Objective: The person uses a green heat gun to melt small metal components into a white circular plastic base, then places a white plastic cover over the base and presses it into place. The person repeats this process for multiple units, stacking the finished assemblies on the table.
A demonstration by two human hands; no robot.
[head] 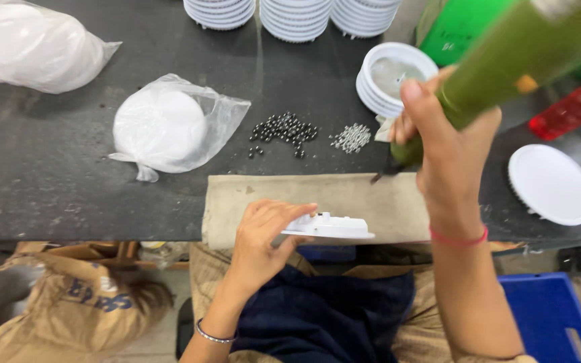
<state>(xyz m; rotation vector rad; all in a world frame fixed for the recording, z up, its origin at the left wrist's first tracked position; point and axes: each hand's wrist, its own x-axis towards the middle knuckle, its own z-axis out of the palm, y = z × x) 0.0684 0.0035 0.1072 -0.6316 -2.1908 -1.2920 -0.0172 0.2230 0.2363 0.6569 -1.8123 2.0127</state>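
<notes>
My left hand (263, 238) grips a flat round white lamp housing (331, 226) by its left edge, holding it level at the front edge of a beige cloth pad (284, 195). My right hand (448, 144) is raised above the pad's right end, wrapped around a green powered screwdriver (519, 57) that slants up to the right. Its dark tip (381, 176) points down at the cloth, right of and above the housing, apart from it.
A dark bench (55, 181) carries a pile of dark screws (284, 129), a smaller pile of silver screws (352, 137), two bags of white discs (169, 124), stacks of white housings (294, 17), one stack near my right hand (391, 77), and a lone white disc (551, 183). A blue crate (549, 316) is lower right.
</notes>
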